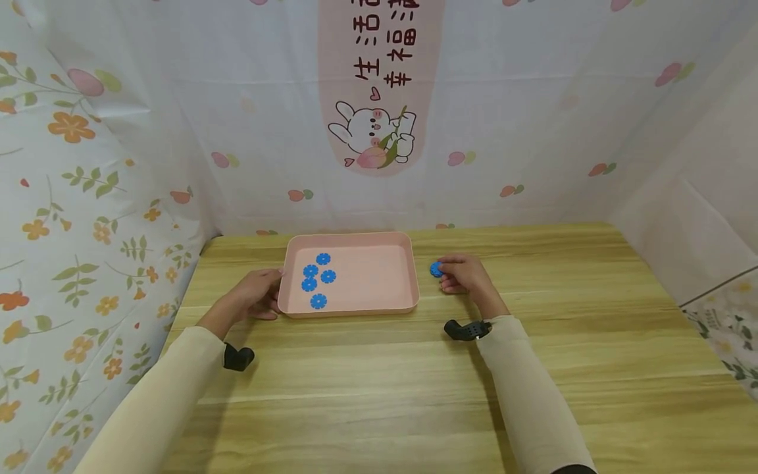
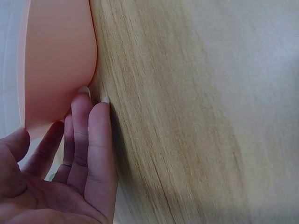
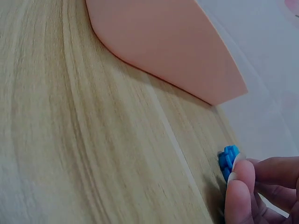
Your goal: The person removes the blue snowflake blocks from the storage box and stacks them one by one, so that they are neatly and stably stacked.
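Observation:
A shallow pink tray (image 1: 379, 280) sits on the wooden table. On its left side lie several blue notched plastic discs (image 1: 318, 301), like snowflake building discs. My left hand (image 1: 258, 294) is at the tray's left end; in the left wrist view its fairly straight fingers (image 2: 98, 140) touch the outer wall, with the thumb by the rim. To the right of the tray, my right hand (image 1: 464, 273) pinches blue notched discs (image 3: 229, 158) between thumb and fingertips, low over the table. They overlap, and the fingers partly cover them, so their number cannot be told.
Behind the table (image 1: 379, 388) hangs a white cloth (image 1: 260, 131) with fruit prints and a rabbit drawing. A flowered cloth (image 1: 89, 230) covers the left side. Black wrist cameras (image 1: 239, 358) sit at both cuffs.

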`<action>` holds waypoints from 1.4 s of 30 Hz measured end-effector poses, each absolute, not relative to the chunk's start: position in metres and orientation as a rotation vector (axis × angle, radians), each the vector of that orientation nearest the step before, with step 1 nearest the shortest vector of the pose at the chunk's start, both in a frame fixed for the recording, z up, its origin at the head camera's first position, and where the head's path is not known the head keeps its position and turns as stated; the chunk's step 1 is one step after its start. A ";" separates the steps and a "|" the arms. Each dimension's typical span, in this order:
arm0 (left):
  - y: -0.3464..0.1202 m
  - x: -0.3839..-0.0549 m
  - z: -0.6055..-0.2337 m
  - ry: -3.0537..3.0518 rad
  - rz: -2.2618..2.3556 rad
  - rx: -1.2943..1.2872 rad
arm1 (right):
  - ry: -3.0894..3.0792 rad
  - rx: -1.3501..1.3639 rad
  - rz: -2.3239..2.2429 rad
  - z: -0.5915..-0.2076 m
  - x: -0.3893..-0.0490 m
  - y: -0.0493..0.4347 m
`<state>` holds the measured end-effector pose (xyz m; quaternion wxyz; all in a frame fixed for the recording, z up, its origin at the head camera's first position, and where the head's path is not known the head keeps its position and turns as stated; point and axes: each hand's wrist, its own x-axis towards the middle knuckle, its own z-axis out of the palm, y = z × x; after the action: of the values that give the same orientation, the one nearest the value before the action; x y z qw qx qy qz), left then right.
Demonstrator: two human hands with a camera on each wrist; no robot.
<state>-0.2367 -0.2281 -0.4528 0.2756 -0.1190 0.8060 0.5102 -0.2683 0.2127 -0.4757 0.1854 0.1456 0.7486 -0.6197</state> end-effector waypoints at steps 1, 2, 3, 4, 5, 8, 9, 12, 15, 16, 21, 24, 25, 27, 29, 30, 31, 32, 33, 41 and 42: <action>-0.229 -0.236 -0.453 2.166 1.370 -0.325 | 2.108 0.405 -1.740 -0.476 -0.268 0.212; -0.229 -0.236 -0.452 2.166 1.370 -0.334 | 2.107 0.399 -1.735 -0.476 -0.268 0.212; -0.230 -0.236 -0.453 2.167 1.367 -0.337 | 2.107 0.398 -1.728 -0.476 -0.269 0.212; -0.230 -0.236 -0.452 2.167 1.367 -0.338 | 2.111 0.401 -1.720 -0.476 -0.269 0.212; -0.231 -0.236 -0.452 2.167 1.368 -0.338 | 2.113 0.404 -1.713 -0.475 -0.270 0.212; -0.232 -0.235 -0.451 2.169 1.364 -0.337 | 2.141 0.388 -1.670 -0.471 -0.273 0.212; -0.232 -0.235 -0.452 2.171 1.363 -0.335 | 2.148 0.382 -1.654 -0.469 -0.275 0.212; -0.234 -0.233 -0.451 2.174 1.361 -0.329 | 2.170 0.345 -1.624 -0.458 -0.282 0.209; -0.235 -0.233 -0.451 2.173 1.363 -0.333 | 2.185 0.306 -1.616 -0.445 -0.291 0.201; -0.235 -0.232 -0.451 2.172 1.363 -0.335 | 2.194 0.288 -1.614 -0.440 -0.294 0.197; -0.236 -0.232 -0.450 2.157 1.370 -0.355 | 2.238 0.182 -1.575 -0.417 -0.306 0.173; -0.235 -0.233 -0.451 2.145 1.378 -0.359 | 2.271 0.098 -1.519 -0.407 -0.312 0.155; -0.235 -0.234 -0.451 2.141 1.384 -0.361 | 2.276 0.068 -1.509 -0.405 -0.314 0.149; -0.235 -0.234 -0.452 2.135 1.393 -0.356 | 2.281 0.005 -1.490 -0.403 -0.316 0.137; -0.234 -0.235 -0.452 2.131 1.399 -0.353 | 2.273 -0.049 -1.477 -0.401 -0.317 0.124; -0.234 -0.235 -0.452 2.131 1.399 -0.351 | 2.266 -0.072 -1.474 -0.401 -0.317 0.118; -0.234 -0.235 -0.453 2.131 1.400 -0.350 | 2.252 -0.091 -1.475 -0.401 -0.316 0.112; -0.234 -0.235 -0.452 2.131 1.399 -0.349 | 2.245 -0.108 -1.471 -0.402 -0.315 0.106; -0.233 -0.235 -0.452 2.131 1.400 -0.350 | 2.235 -0.123 -1.467 -0.403 -0.315 0.101; -0.230 -0.237 -0.451 2.124 1.415 -0.336 | 2.194 -0.145 -1.396 -0.417 -0.314 0.068; -0.230 -0.237 -0.451 2.123 1.415 -0.332 | 2.194 -0.147 -1.380 -0.419 -0.313 0.065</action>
<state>-0.2373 -0.2301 -0.4506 0.2806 -0.1238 0.7920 0.5280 -0.3135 0.0652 -0.4189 0.2694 -0.0544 0.8139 -0.5119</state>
